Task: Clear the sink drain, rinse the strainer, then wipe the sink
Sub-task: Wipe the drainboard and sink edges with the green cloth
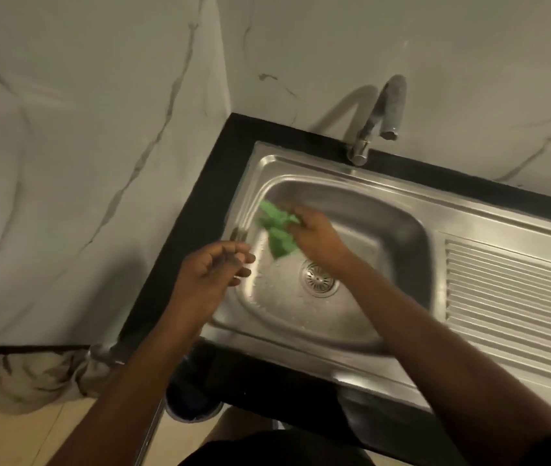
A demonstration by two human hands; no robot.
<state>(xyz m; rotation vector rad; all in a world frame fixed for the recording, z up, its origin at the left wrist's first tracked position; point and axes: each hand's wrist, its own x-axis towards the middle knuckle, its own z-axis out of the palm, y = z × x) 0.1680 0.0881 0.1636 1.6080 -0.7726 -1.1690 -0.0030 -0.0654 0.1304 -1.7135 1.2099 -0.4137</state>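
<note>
**A:** Where is the cloth at this point?

**B:** The small crumpled green cloth [277, 230] is inside the rectangular stainless-steel sink [402, 230]. It is pressed against the basin's left wall, up towards the back corner. The right hand [318, 238] has it, fingers curled into the bunched fabric. Motion blur hides exactly how each finger sits.

**A:** And the other hand?

**B:** The left hand [213, 270] hangs over the basin's left rim, fingers loosely bent and slightly apart, holding nothing.

**A:** The drain?

**B:** The round perforated metal strainer [319, 280] is seated in the drain hole on the basin floor, just beside the right wrist. It looks free of debris, and droplets lie on the steel around it. I judge this to be the wiping stage.

**A:** How will that cloth handle?

**B:** Soft, light and limp, I'd say, and probably damp, so it should fold and slide easily over wet steel. A bunched grip in the middle with the palm bearing down suits it better than a corner pinch, which would let it trail. The steel looks slick, and the rounded corners want the cloth pushed in with the fingertips.

**A:** Anything nearby?

**B:** A curved chrome tap [378, 119] stands at the back rim, with no water visibly running. There is a ridged steel draining board [509, 297] to the right and a black counter edge [207, 203] around the sink.
</note>
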